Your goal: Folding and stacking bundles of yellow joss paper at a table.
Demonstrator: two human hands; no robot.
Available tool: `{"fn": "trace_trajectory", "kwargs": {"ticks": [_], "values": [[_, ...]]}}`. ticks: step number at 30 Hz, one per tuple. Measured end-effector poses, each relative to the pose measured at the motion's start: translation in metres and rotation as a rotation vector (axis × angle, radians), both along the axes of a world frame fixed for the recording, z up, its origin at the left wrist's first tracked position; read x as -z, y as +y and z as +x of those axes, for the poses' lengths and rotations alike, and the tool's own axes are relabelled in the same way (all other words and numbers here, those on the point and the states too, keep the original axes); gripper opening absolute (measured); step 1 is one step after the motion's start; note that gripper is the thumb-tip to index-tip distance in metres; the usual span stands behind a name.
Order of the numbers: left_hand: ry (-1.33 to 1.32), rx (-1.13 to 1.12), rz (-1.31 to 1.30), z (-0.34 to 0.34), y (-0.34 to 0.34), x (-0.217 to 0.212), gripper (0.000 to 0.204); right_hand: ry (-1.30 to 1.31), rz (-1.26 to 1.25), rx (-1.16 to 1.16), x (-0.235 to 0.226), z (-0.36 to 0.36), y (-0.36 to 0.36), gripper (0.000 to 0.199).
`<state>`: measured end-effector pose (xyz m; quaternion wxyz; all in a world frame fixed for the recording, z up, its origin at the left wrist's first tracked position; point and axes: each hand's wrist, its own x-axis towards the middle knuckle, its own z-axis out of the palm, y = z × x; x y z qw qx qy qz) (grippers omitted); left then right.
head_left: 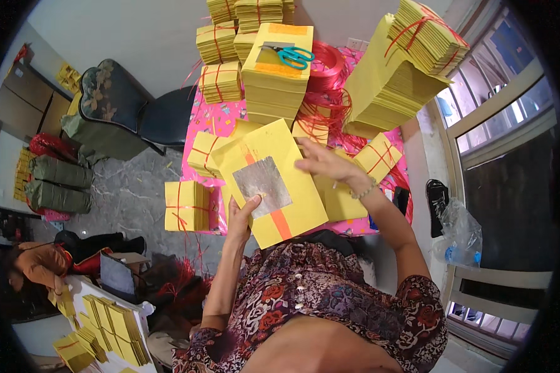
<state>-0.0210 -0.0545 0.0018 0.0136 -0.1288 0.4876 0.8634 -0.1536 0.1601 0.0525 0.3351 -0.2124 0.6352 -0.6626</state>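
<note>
The left hand (pixel 241 219) pinches the paper (pixel 308 208), its thumb pressed flat on the silver square (pixel 267 180) and its other fingers hidden behind. The paper is held tilted over the near edge of the pink table (pixel 199 126), though whether it is one sheet or several I cannot tell. The right hand (pixel 325 164), just at the paper's right edge, has its fingers stretched out and loosely parted, gripping nothing; whether the fingertips touch the paper I cannot tell. An orange band (pixel 281 225) runs along the paper above and below the square; any fine print there is too small to read. Beyond the paper rises a tall stack (pixel 275 96) bearing teal-handled scissors (pixel 287 53). Red string (pixel 327 69) lies beyond it to the right, and a tied bundle (pixel 195 196) sits to its left.
</note>
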Motion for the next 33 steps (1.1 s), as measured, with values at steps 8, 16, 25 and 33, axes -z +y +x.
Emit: {"fn": "trace_trajectory", "kwargs": {"ticks": [8,16,25,33], "values": [[0.045,-0.011,-0.076,-0.023,0.000,-0.018,0.055,0.211,-0.062,0.126,-0.021,-0.007,-0.011,0.062],[0.096,-0.169,-0.009,-0.045,-0.030,-0.060,0.039,0.782,0.367,0.597,-0.063,-0.141,-0.014,0.036],[0.144,-0.221,0.116,-0.071,-0.073,-0.082,0.041,1.208,0.928,0.625,-0.054,-0.205,-0.016,0.037],[0.175,-0.119,0.160,-0.109,-0.085,-0.091,0.036,1.077,0.846,0.668,-0.055,-0.208,-0.017,0.040]]}}
